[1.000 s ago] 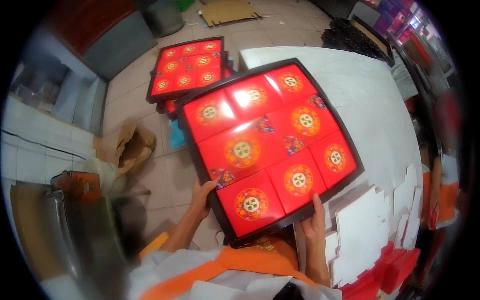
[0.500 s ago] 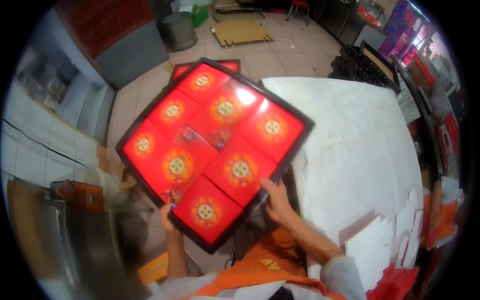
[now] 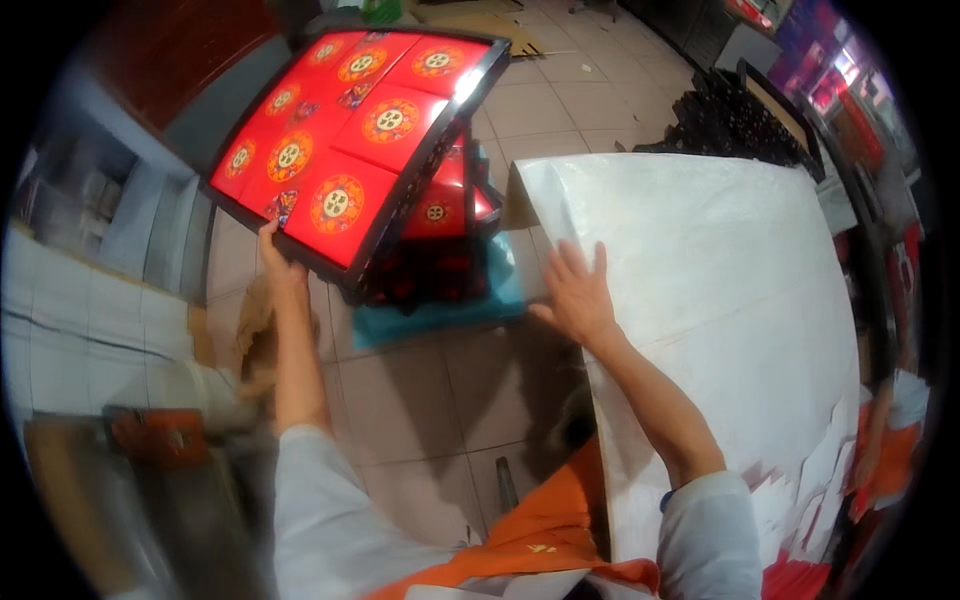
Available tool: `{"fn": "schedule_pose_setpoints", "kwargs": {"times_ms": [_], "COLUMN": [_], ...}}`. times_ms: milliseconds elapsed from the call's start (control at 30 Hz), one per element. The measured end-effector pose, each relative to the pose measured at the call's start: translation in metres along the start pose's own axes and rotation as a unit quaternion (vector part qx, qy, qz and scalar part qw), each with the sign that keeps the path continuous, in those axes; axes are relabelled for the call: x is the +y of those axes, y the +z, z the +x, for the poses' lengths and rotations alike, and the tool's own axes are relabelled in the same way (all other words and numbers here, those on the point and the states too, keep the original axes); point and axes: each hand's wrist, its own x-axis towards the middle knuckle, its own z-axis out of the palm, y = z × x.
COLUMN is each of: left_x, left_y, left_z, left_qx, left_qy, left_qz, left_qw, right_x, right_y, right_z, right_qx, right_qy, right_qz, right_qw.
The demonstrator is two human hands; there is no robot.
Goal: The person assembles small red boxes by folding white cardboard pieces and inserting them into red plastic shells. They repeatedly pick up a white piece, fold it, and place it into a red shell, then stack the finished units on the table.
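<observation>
My left hand (image 3: 282,262) grips the near edge of a shallow black-rimmed tray (image 3: 428,165), its fingers mostly hidden beneath. Red square boxes (image 3: 338,205) with round orange-and-gold patterns fill the tray, which is tilted and held up at the upper left. Below and behind it stands a stack of similar trays (image 3: 440,215), partly covered by the held one. A blue-green sheet (image 3: 430,322) lies under that stack on the floor. Apart from the tray, my right hand (image 3: 580,295) has its fingers spread and holds nothing, over the left edge of the white-topped table (image 3: 720,270).
White cardboard pieces (image 3: 770,515) lie at the table's near right, with red material (image 3: 795,578) beside them. A dark heap (image 3: 735,120) sits past the far edge. Another person's arm (image 3: 872,440) shows at the right. An orange-and-black box (image 3: 165,435) is at the left.
The tray has moved up and left, away from me, and tilted. My right hand has let go of it and opened. The stack and blue-green sheet now show more.
</observation>
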Motion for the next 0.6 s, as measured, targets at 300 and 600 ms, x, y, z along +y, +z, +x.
{"fn": "schedule_pose_setpoints", "kwargs": {"times_ms": [300, 600], "left_x": [-0.087, -0.14], "left_y": [-0.14, -0.067], "left_z": [0.075, 0.027], "left_qx": [0.167, 0.119], "left_qy": [-0.062, -0.234], "left_qz": [0.131, 0.179], "left_qw": [0.975, 0.948], "right_x": [0.007, 0.011], "right_y": [-0.006, -0.003], "right_z": [-0.003, -0.004], "right_qx": [0.05, 0.068], "right_qy": [-0.021, -0.014], "right_qz": [0.185, 0.208], "right_qw": [0.981, 0.976]}}
